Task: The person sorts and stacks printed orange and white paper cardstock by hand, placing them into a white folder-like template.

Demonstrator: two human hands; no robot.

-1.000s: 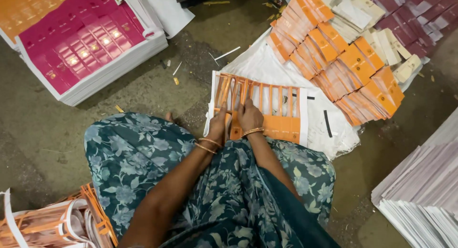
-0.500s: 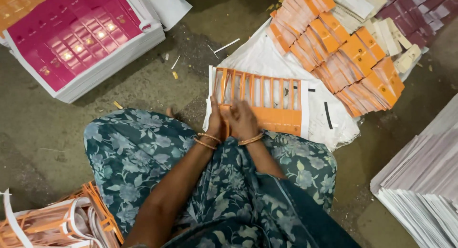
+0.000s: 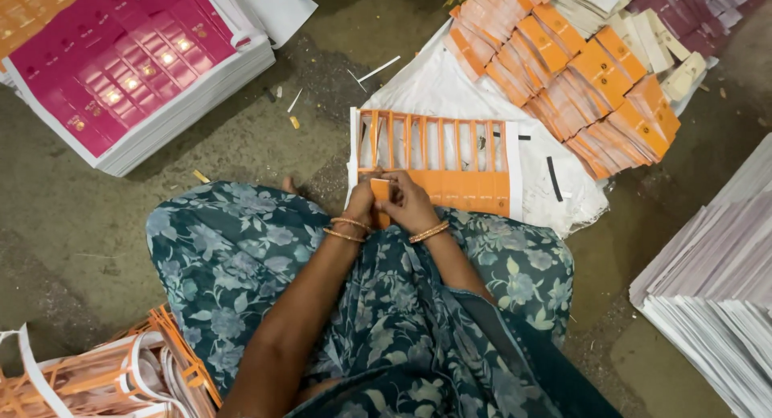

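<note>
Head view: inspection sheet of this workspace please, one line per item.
Surface: bare concrete floor, dusty; white sheet spread in front of the person.
Job's things: orange die-cut card lying on the white sheet, slots punched out of its upper part; small orange piece pinched between both hands.
Clutter: paper strips and scraps on the floor; orange offcut strips at lower left.
Grippers: left hand and right hand together at the card's near edge, bangles on both wrists.
Cables: nothing seen.
Surroundings: pink sheet stack, fanned orange pieces, white stack.
</note>
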